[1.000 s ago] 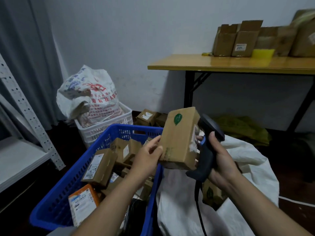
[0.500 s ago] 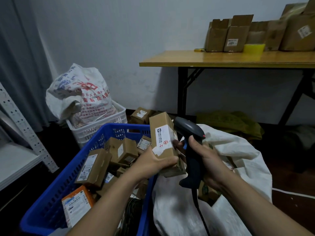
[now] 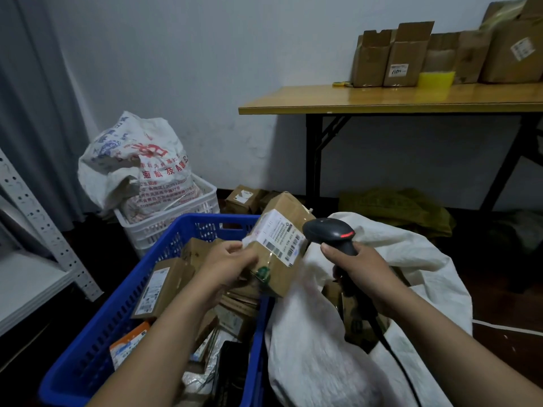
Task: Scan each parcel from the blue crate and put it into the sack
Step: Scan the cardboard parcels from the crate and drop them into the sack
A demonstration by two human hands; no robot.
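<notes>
**While the label faces up, the scanner sits beside it**

Since the sack (image 3: 317, 356) slumps at the near right with its white cloth touching the right wall of the blue crate (image 3: 97, 333), a scanned box should need only a short carry to the right. Several brown parcels already lie in the sack's mouth (image 3: 357, 321). More wait in the crate, among them a long box (image 3: 161, 286) leaning on the left wall and an orange-and-white packet (image 3: 129, 345) nearer.

Above the crate's right edge, the left hand (image 3: 232, 261) grips the parcel (image 3: 276, 277) by its near-left end, fingers curled round the cardboard. The box is tilted so that its white barcode label faces up and towards the right, probably to give the reader a clear view. The right hand (image 3: 364, 268) is clenched round the handle of the black scanner (image 3: 329, 230), whose head sits just right of the label with a red light showing. Whether the beam falls on the barcode I cannot tell.

Two things may hinder the drop: a raised fold of sack cloth between crate and opening, and the scanner's cable (image 3: 393, 356) trailing down across the sack.

Further off on the left, a white basket (image 3: 176, 221) holds a printed bag (image 3: 138, 165), beside a grey metal shelf (image 3: 35, 218). A small box (image 3: 244, 196) lies on the floor behind the crate, and green cloth (image 3: 393, 207) is heaped under a wooden table (image 3: 352, 99) carrying open cartons (image 3: 390, 54) against the far wall.
</notes>
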